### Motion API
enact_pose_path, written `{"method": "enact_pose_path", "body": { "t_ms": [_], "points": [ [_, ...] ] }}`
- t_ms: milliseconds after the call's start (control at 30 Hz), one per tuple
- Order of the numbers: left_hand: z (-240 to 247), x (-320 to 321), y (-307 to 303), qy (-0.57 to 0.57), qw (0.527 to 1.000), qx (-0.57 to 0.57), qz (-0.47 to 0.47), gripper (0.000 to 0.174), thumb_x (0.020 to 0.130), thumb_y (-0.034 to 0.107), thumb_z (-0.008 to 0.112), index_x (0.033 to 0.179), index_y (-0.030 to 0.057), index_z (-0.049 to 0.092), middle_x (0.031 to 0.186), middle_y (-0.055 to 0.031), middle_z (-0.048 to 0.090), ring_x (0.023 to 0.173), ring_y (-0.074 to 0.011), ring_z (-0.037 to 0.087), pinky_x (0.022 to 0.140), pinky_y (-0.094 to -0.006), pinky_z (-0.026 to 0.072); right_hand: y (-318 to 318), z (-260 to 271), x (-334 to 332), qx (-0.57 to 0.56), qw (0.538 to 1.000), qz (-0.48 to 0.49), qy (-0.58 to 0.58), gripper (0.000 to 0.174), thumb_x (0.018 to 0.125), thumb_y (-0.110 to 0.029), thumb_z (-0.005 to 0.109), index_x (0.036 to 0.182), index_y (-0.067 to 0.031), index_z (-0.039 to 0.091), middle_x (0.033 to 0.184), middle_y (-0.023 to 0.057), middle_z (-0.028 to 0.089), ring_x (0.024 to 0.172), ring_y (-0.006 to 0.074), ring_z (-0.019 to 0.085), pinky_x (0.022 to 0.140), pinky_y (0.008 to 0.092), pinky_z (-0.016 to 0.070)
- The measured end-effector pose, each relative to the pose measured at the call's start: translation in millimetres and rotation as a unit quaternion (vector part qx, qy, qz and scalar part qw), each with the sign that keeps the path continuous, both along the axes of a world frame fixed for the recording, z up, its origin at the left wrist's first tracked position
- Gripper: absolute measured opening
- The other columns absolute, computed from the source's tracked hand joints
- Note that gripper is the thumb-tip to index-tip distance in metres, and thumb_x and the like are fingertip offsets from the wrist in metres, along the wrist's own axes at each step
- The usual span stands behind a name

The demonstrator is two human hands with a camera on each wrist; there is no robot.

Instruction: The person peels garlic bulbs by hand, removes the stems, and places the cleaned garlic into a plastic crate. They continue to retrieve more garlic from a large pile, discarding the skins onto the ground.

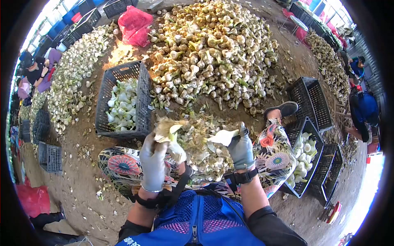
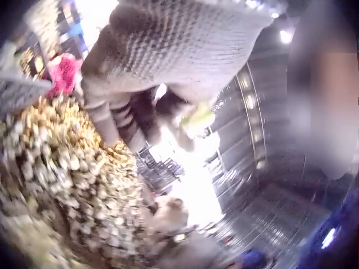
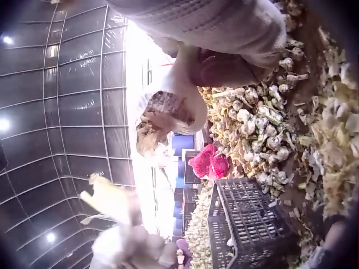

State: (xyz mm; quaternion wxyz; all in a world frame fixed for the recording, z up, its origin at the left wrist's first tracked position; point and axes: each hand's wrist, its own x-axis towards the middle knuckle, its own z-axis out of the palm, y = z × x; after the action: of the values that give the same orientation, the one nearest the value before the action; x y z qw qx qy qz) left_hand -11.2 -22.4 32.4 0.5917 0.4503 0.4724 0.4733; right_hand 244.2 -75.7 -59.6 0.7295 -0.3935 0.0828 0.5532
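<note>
My gloved left hand [image 1: 152, 160] grips a tuft of dry brown garlic peel [image 1: 166, 128] with a pale green stem piece in it; a white rounded piece hangs beside the fingers. In the right wrist view the left hand [image 3: 132, 246] and the yellowish peel look blurred. My gloved right hand [image 1: 242, 151] pinches a white garlic bulb [image 1: 221, 137] by its stem, the bulb pointing left. Its brown, dirty root end shows in the right wrist view. Below and between both hands lies a heap of loose garlic skins [image 1: 201, 160] in front of my lap.
A large pile of unpeeled garlic [image 1: 217, 49] lies ahead. At left stands a black crate [image 1: 143, 102] holding cleaned bulbs; another crate [image 1: 293, 186] with white bulbs stands by my right leg, near more black crates [image 1: 310, 102]. People sit at both sides. A red mesh sack [image 1: 134, 26] lies beyond.
</note>
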Motion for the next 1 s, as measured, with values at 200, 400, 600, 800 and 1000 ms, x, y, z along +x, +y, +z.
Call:
{"method": "enact_pose_path", "body": {
  "t_ms": [200,400,600,800,1000],
  "points": [
    [-19,37,8,0.285,0.87,0.33,-0.23,0.054,0.081,0.001,0.074,0.131,0.0008,0.055,0.123,-0.0196,0.061,0.108,-0.0319,0.064,0.092,-0.0365,0.0512,2,-5,-22,-0.017,0.991,0.094,-0.089,0.04,0.099,-0.039,0.061,0.107,-0.0006,0.058,0.091,0.0113,0.066,0.08,0.0272,0.068,0.064,0.0388,0.0548],
    [-28,44,8,0.212,0.92,0.277,-0.181,0.012,0.083,0.002,0.072,0.094,0.0015,0.066,0.074,-0.011,0.065,0.064,-0.0295,0.063,0.061,-0.0364,0.0494,-8,-15,-15,0.035,0.988,0.141,-0.059,0.036,0.103,-0.037,0.052,0.105,-0.003,0.063,0.086,0.0089,0.068,0.069,0.0224,0.064,0.06,0.0352,0.0483],
    [-27,33,-17,0.222,0.889,0.255,-0.31,0.016,0.078,0.001,0.068,0.094,0.0058,0.066,0.079,-0.012,0.064,0.075,-0.0315,0.064,0.067,-0.0408,0.0493,3,-22,-3,0.002,0.995,0.088,0.043,0.027,0.102,-0.033,0.054,0.109,-0.0094,0.064,0.104,0.0096,0.071,0.099,0.027,0.069,0.089,0.0469,0.0551],
    [-47,25,6,0.315,0.878,0.255,-0.254,0.039,0.08,0.01,0.072,0.118,0.0056,0.062,0.102,-0.0164,0.069,0.095,-0.0356,0.065,0.079,-0.0445,0.0506,-5,-32,-5,0.059,0.989,0.133,-0.039,0.024,0.101,-0.031,0.055,0.11,-0.0106,0.064,0.112,0.006,0.069,0.11,0.0278,0.063,0.097,0.0495,0.0494],
    [-63,32,18,0.387,0.849,0.152,-0.325,0.056,0.078,0.02,0.077,0.126,0.0022,0.054,0.123,-0.0215,0.061,0.099,-0.0399,0.064,0.084,-0.0479,0.0495,1,-26,-10,0.041,0.982,0.135,-0.122,0.029,0.102,-0.03,0.054,0.112,-0.0045,0.064,0.103,0.0069,0.068,0.099,0.0236,0.065,0.09,0.0435,0.0525]
  ]
}}
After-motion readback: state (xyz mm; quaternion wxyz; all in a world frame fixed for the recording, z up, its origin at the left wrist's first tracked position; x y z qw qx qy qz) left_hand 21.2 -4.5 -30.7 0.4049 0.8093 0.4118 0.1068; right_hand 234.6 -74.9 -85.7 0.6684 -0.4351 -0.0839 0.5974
